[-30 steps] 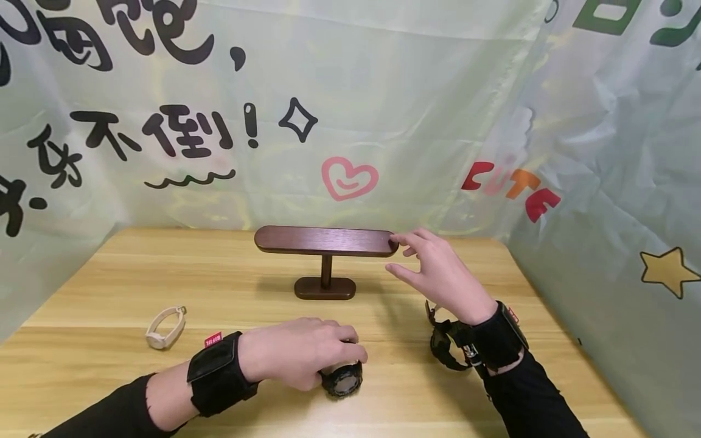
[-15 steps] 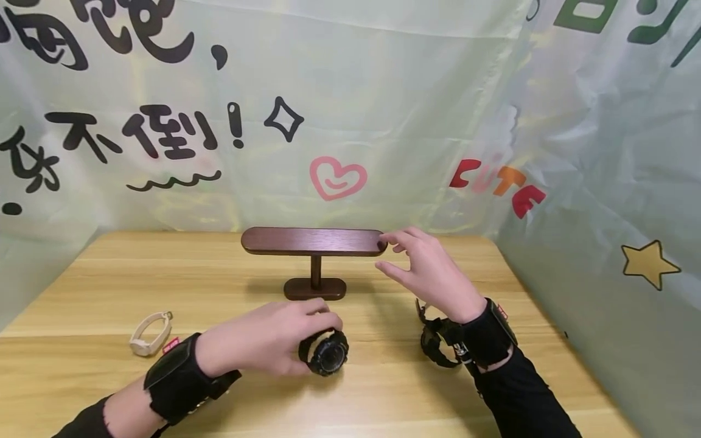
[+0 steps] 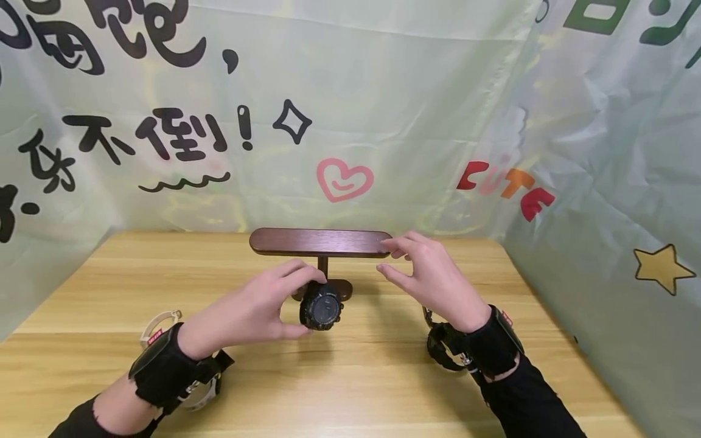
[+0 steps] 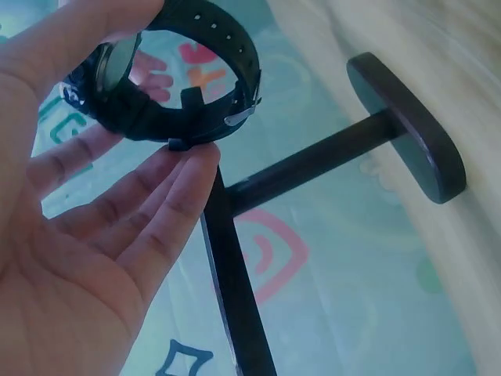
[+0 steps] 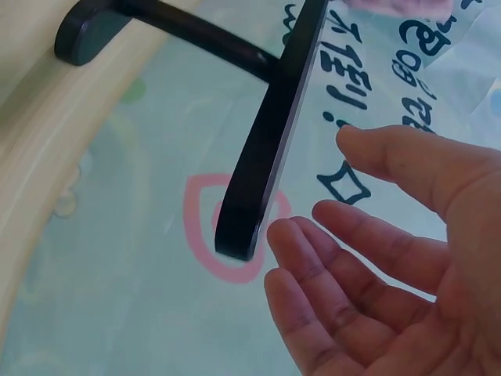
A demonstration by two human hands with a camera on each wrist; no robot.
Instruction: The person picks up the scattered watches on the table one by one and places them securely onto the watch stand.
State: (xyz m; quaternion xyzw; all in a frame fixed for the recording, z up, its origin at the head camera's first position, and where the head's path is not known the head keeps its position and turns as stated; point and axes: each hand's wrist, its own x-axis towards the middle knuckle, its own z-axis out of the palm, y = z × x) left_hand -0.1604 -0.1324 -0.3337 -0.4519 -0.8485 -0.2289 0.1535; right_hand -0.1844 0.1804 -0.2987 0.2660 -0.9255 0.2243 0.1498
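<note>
In the head view my left hand [image 3: 249,307] holds a black wristwatch [image 3: 322,307] between thumb and fingers, above the table. Its round dial faces back towards me. The left wrist view shows the watch strap [image 4: 215,117] buckled into a loop. Just behind the watch stands a dark wooden T-shaped display stand [image 3: 312,240], whose post and foot are partly hidden. My right hand [image 3: 438,283] is by the right end of the bar, its fingers loosely bent and holding nothing. In the right wrist view its fingertips [image 5: 283,231] lie close beside the bar's end; contact is unclear.
A light beige watch [image 3: 159,322] lies at the left, partly behind my left wristband. Another pale watch [image 3: 202,395] shows beneath that wrist. A black watch [image 3: 438,350] lies under my right wrist. Printed cloth [image 3: 411,121] hangs behind the wooden table [image 3: 378,389].
My left hand has lifted the black watch from the table's front and moved it forward to before the stand, turning its dial towards me. My right hand stays by the bar's end.
</note>
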